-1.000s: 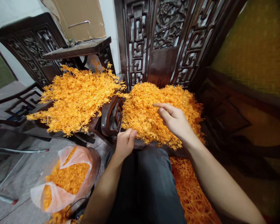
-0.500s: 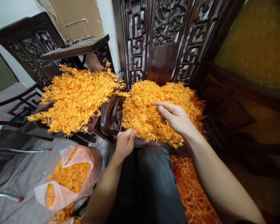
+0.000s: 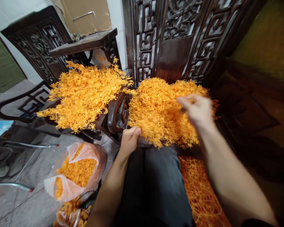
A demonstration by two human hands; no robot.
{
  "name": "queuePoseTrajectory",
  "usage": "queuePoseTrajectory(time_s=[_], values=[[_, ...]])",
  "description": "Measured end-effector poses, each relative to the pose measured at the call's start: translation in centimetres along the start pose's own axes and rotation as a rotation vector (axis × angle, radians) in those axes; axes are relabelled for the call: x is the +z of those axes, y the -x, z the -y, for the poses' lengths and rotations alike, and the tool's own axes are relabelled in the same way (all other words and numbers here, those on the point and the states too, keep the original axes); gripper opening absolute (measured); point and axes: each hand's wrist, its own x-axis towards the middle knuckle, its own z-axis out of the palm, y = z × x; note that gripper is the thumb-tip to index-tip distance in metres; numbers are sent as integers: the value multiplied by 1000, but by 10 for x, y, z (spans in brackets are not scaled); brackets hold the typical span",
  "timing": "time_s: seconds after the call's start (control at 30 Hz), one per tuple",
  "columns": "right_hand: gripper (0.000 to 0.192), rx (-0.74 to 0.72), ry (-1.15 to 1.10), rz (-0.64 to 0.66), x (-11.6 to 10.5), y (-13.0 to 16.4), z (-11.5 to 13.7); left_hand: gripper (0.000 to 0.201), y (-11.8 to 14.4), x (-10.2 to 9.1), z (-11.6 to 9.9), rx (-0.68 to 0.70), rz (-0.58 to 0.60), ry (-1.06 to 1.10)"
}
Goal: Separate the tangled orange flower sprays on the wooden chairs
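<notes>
Head view, left hand (image 3: pixel 129 140) fisted by orange pile (image 3: pixel 161 110), blurred right hand (image 3: pixel 197 108) unclear, carved wooden screen (image 3: pixel 177 37), concrete floor (image 3: pixel 26 176).

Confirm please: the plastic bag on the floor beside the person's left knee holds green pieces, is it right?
Not quite. The head view shows the plastic bag beside the left knee holding orange pieces, not green ones, the same colour as the piles above.
</notes>
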Motion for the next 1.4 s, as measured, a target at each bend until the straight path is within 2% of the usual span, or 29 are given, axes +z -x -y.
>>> queuePoseTrajectory(time_s=[0.03, 0.1, 0.2, 0.3, 0.4, 0.5, 0.53, 0.57, 0.67, 0.7, 0.73, 0.77, 0.83, 0.93, 1.07, 1.13, 1.23, 1.3, 1.33, 1.37, 1.4], values=[[47, 24, -20, -162, -13, -8, -5, 52, 2, -3, 3, -23, -25, 7], [47, 21, -88, -132, -33, -15, -10, 52, 4, -9, 6, -31, -49, -13], [44, -2, -177, 159, -35, 2, -2, 51, 2, -12, 6, 12, -31, -40], [38, 3, -194, 328, -11, 30, 14, 50, -1, -9, 5, 36, -19, -30], [37, -71, -65, 465, 12, 41, 30, 50, -1, -3, 3, 66, 26, -36], [31, -152, 134, 696, 21, 32, 37, 50, 0, -1, 0, 100, 64, -81], [29, -165, 155, 700, 21, 25, 36, 51, 0, -1, 0, 114, 71, -99], [27, -171, 144, 616, 19, 17, 34, 51, 1, -1, -1, 128, 77, -114], [27, -166, -22, 39, 7, -6, 20, 50, 2, -3, -1, 166, 68, -140], [28, -155, -91, -85, 3, -10, 16, 49, 3, -4, 0, 174, 59, -157], [30, -144, -148, -111, -1, -10, 14, 49, 3, -4, 0, 183, 52, -186], [31, -135, -186, -46, -4, -7, 14, 48, 3, -3, 1, 197, 54, -232], [31, -133, -204, 182, -7, 8, 21, 47, 3, 0, 1, 240, 89, -364], [22, -181, -89, 435, -7, 36, 42, 42, 3, 5, 0, 321, 142, -545], [34, -412, 267, 591, -5, 54, 67, 36, 4, 11, -6, 424, 149, -653], [40, -468, 422, 632, -1, 56, 70, 33, 5, 13, -9, 486, 146, -688], [38, -433, 528, 751, 9, 54, 64, 32, 6, 16, -13, 564, 143, -737], [32, -367, 492, 848, 15, 48, 55, 33, 9, 16, -15, 568, 162, -740], [32, -323, 437, 808, 16, 42, 51, 34, 10, 16, -16, 550, 176, -725], [34, -277, 361, 673, 15, 35, 47, 35, 12, 15, -15, 520, 186, -703], [35, -234, 260, 452, 12, 27, 44, 36, 13, 13, -14, 479, 186, -677]])
